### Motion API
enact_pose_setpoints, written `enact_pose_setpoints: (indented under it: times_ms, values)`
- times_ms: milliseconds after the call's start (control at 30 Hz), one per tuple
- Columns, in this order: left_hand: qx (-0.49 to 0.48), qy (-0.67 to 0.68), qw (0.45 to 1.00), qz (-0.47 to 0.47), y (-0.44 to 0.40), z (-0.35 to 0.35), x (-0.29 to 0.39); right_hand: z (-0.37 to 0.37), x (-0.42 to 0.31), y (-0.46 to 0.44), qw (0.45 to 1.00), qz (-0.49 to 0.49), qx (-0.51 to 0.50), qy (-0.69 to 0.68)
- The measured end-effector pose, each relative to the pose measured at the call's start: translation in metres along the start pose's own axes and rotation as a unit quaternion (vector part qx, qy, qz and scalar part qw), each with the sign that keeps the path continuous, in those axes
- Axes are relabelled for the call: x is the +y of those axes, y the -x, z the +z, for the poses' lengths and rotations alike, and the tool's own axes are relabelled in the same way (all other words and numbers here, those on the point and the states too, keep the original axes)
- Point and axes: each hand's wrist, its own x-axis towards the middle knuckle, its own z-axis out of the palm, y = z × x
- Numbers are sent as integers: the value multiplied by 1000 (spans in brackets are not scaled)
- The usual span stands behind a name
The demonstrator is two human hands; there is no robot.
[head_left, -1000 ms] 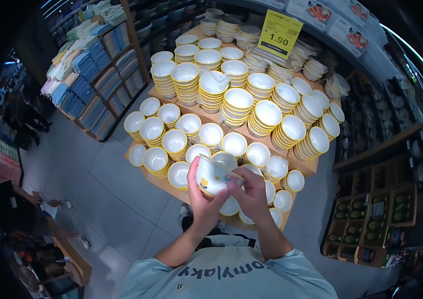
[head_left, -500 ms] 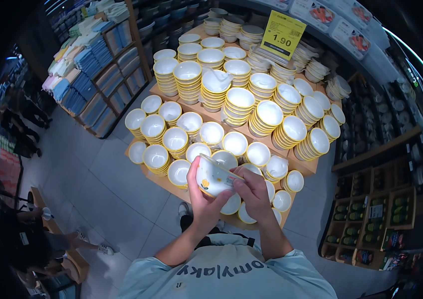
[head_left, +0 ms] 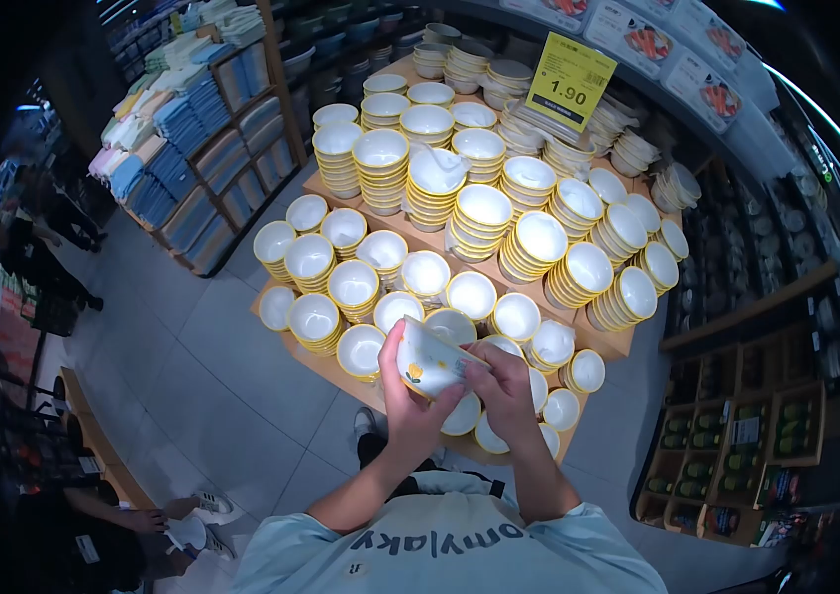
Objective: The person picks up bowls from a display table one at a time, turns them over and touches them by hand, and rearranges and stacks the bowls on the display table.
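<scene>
A white bowl [head_left: 428,358] with a yellow flower print is held tilted on its side in front of my chest. My left hand [head_left: 408,396] wraps its left side, the thumb along the lower edge. My right hand [head_left: 501,381] grips the right side, fingers over a small printed patch or label there. Just beyond my hands stand stacks of white bowls with yellow rims, the closest being a bowl stack [head_left: 360,349] on the lower tier of the wooden display [head_left: 316,366].
More bowl stacks [head_left: 380,163] fill the upper tier behind, under a yellow price sign [head_left: 569,84]. Folded towels [head_left: 187,114] sit on a shelf at left. Crates of jars [head_left: 737,445] stand at right. A seated person [head_left: 93,535] is at lower left; others stand farther back.
The bowl stays in both my hands and has shifted slightly right and down in view. The person at lower left has moved lower and closer.
</scene>
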Motion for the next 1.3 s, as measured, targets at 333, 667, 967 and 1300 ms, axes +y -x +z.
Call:
enact_pose_setpoints:
  times_ms: [333, 667, 967, 1300]
  values:
    - [10, -25, 1000, -8, -12, -20, 4, 2, 3, -6, 998, -15, -49, 20]
    - [9, -10, 1000, -24, -11, -37, -4, 17, 13, -9, 993, -24, -20, 113]
    - [41, 186, 949, -251, 9, -54, -34, 16, 57, 15, 939, -185, -15, 291]
    - [12, 176, 932, -316, 29, -93, -58, 17, 65, 42, 922, -109, -97, 360]
